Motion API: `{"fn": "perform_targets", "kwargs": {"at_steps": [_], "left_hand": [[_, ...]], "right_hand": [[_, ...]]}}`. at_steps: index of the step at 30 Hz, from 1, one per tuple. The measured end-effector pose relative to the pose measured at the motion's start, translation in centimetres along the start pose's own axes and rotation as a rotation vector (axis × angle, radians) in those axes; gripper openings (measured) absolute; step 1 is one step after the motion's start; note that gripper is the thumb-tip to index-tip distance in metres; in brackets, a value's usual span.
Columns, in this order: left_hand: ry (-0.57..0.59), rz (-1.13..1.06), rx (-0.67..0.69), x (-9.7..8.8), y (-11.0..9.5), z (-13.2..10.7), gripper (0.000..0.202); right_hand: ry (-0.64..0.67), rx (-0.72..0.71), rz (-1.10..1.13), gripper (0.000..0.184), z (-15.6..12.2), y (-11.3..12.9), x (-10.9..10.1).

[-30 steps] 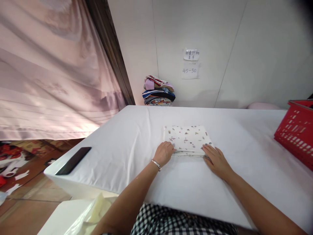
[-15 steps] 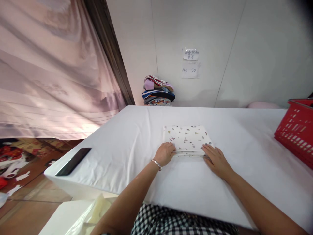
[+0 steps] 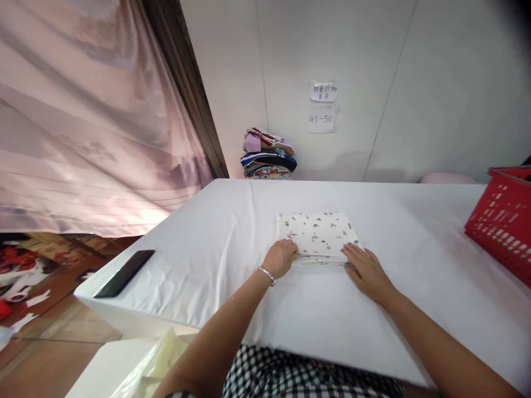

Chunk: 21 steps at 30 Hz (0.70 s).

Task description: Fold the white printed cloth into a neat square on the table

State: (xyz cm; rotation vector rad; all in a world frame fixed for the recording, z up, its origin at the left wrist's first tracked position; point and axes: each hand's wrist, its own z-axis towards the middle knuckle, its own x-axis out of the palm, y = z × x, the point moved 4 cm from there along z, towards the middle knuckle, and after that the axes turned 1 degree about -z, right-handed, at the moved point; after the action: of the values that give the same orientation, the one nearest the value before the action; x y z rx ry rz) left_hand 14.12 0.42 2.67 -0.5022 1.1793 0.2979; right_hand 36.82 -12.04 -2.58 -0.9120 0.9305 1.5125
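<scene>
A folded white cloth (image 3: pixel 317 235) printed with small motifs lies flat in the middle of the white-covered table (image 3: pixel 207 243). My left hand (image 3: pixel 280 257), with a thin bracelet at the wrist, is curled over the cloth's near left corner, fingers closed on its edge. My right hand (image 3: pixel 367 272) lies flat on the table with fingers stretched out, the fingertips touching the cloth's near right corner. Both forearms reach in from the bottom of the view.
A black phone (image 3: pixel 124 272) lies near the table's left edge. A red plastic basket (image 3: pixel 500 221) stands at the right. A stack of folded clothes (image 3: pixel 269 160) sits against the far wall under two paper notes (image 3: pixel 322 105). A pink curtain (image 3: pixel 83 121) hangs at the left.
</scene>
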Motion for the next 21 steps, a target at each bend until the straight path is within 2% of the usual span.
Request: {"fn": "perform_targets", "kwargs": {"at_steps": [4, 8, 13, 21], "left_hand": [[-0.004, 0.062, 0.014, 0.3, -0.1, -0.2, 0.015], [-0.017, 0.089, 0.067, 0.6, -0.6, -0.2, 0.007], [-0.022, 0.143, 0.123, 0.8, -1.7, 0.4, 0.022], [-0.072, 0.230, 0.172, 2.5, -2.6, 1.2, 0.018]], "right_hand": [[0.000, -0.002, -0.007, 0.047, 0.0, 0.0, 0.0], [0.004, -0.005, 0.005, 0.048, 0.0, 0.0, -0.1], [0.001, 0.002, -0.008, 0.048, 0.0, 0.0, 0.0], [0.005, -0.004, -0.019, 0.047, -0.1, -0.1, 0.1]]}}
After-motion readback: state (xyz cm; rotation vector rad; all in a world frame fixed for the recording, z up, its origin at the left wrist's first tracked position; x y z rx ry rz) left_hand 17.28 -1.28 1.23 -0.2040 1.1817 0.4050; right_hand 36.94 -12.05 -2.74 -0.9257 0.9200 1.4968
